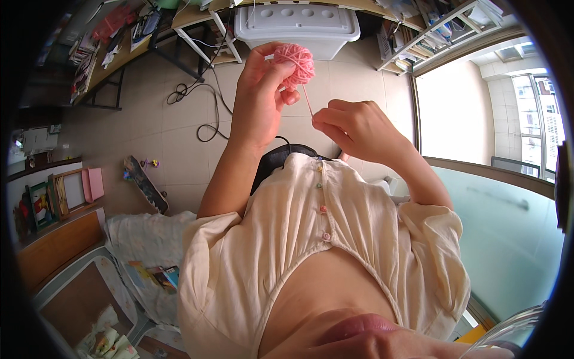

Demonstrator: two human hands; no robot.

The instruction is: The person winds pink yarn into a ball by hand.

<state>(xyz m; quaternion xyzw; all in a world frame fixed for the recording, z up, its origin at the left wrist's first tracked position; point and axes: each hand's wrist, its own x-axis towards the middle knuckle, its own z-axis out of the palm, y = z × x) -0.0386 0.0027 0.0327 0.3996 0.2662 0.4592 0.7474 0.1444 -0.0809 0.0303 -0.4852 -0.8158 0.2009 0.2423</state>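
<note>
A ball of pink yarn (299,60) is in my left hand (264,85), held up in front of me between the thumb and fingers. From the underside of the ball a single pink strand (307,99) runs down, looking taut. My right hand (356,125) pinches this strand between thumb and forefinger, a short way below and to the right of the ball. Its other fingers are curled in. Where the strand goes past the right hand's fingertips is hidden.
A lidded white storage box (296,24) stands on the tiled floor ahead. Loose black cable (216,112) trails over the floor at left, with a skateboard (145,184) nearer me. A shelf with books (417,49) is at right, beside a frosted glass panel (506,220).
</note>
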